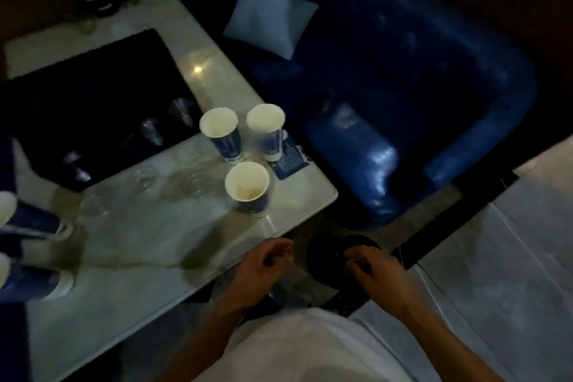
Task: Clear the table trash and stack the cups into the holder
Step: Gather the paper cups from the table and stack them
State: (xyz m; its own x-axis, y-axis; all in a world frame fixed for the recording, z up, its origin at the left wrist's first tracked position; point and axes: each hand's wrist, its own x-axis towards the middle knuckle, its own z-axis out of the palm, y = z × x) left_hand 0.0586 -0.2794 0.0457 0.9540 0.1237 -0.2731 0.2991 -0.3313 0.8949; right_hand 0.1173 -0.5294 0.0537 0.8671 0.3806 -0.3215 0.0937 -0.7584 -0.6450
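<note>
- Three upright white-and-blue paper cups stood grouped near the right corner of the pale marble-look table [148, 242]: the far-left cup [220, 134], the far-right cup [267, 130] and the near cup [248, 187], none nested in another.
- Two more blue paper cups lay at the left edge of the view, one farther [29, 218] and one nearer [31, 281], partly cut off.
- A small blue printed card [290, 161] lay just right of the upright cups, partly under the far-right one.
- Clear crumpled plastic [161, 183] looked spread across the tabletop, though the blur made it hard to read.
- The left hand [259, 270] and the right hand [375, 270] hung off the near edge over a dark round bin [328, 253]; fingers curled loosely, and I could not tell whether either held anything.
- No cup holder could be made out.
- Judged from this, stacking had not begun and trash remained on the table.
</note>
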